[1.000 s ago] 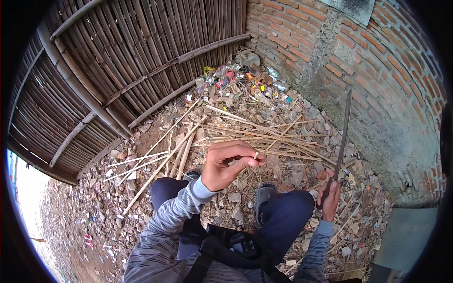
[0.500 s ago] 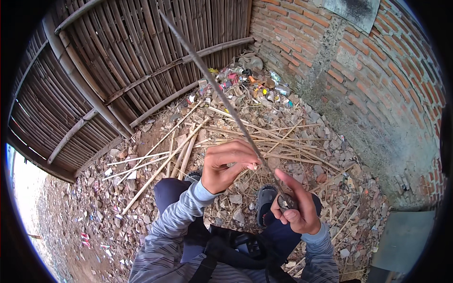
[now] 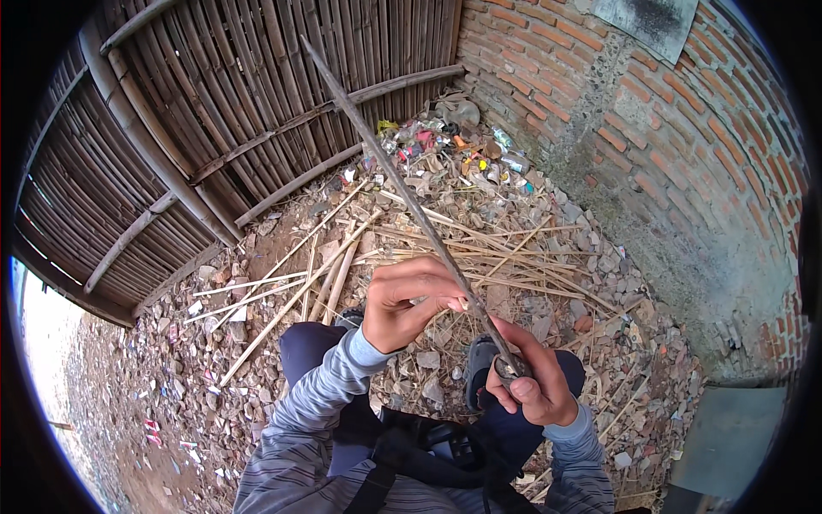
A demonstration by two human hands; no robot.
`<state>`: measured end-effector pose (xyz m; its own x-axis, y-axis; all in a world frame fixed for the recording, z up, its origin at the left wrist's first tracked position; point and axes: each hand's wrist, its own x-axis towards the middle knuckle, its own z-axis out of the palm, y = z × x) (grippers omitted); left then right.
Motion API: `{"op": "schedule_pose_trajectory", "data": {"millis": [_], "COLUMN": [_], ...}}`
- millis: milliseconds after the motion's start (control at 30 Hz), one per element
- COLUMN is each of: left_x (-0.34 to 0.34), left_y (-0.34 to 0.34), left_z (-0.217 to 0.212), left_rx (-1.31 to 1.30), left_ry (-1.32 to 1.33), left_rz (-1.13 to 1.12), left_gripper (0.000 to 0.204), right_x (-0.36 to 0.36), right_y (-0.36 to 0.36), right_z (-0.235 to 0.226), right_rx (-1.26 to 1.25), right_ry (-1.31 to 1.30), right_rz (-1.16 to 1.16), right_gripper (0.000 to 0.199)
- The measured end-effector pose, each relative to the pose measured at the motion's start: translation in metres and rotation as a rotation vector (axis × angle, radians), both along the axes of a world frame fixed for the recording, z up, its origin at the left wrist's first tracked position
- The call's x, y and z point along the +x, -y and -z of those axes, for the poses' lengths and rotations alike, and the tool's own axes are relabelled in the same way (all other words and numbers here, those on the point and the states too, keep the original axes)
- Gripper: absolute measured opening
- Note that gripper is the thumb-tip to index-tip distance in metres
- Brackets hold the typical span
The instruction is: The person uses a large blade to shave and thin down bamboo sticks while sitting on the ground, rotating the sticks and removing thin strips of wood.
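A long, thin, dark wooden stick point(image 3: 402, 188) slants from upper left down to my right hand point(image 3: 546, 381). That hand is closed around the stick's lower part, where a dark rounded end point(image 3: 512, 367) shows between the fingers and thumb. Beside the stick, a little farther up, my left hand point(image 3: 402, 300) is closed in a pinch. A tiny pale piece point(image 3: 463, 303) shows at its fingertips, right against the stick. Whether the left fingers also touch the stick, I cannot tell.
Pale split bamboo strips point(image 3: 342, 274) lie crisscrossed ahead on stony ground point(image 3: 205, 364). Colourful litter point(image 3: 467, 150) is heaped in the far corner. A bamboo wall point(image 3: 231, 94) stands left, a brick wall point(image 3: 651, 163) right. A grey panel point(image 3: 728, 437) is at lower right.
The stick has come down slightly, its far tip shifting down and right. My right hand has turned a little, its fingers resting farther along the stick. The left hand's pinch has barely moved.
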<state>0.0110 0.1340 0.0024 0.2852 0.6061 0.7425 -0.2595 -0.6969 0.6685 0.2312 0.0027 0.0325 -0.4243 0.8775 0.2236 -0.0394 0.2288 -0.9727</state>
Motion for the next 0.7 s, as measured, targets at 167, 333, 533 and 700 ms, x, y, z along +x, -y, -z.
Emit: {"op": "schedule_pose_trajectory", "data": {"millis": [167, 333, 533, 700], "left_x": [-0.0003, 0.0005, 0.0043, 0.0041], "left_y": [0.003, 0.0001, 0.0041, 0.0044], "left_z": [-0.002, -0.0038, -0.0053, -0.0051], "left_rx": [-0.037, 0.028, -0.031, -0.015], "left_ry": [-0.017, -0.015, 0.011, -0.028], "left_rz": [0.006, 0.006, 0.017, 0.005], "left_gripper": [0.012, 0.011, 0.012, 0.01], "right_x": [0.0012, 0.0031, 0.0035, 0.0065], "right_y": [0.0, 0.0005, 0.0, 0.0], "right_z": [0.0001, 0.0011, -0.0011, 0.0036], "right_rx": [0.027, 0.029, 0.003, 0.048], "right_ry": [0.016, 0.01, 0.01, 0.096], "right_rz": [-0.001, -0.006, -0.006, 0.042], "right_gripper": [0.079, 0.078, 0.077, 0.074]}}
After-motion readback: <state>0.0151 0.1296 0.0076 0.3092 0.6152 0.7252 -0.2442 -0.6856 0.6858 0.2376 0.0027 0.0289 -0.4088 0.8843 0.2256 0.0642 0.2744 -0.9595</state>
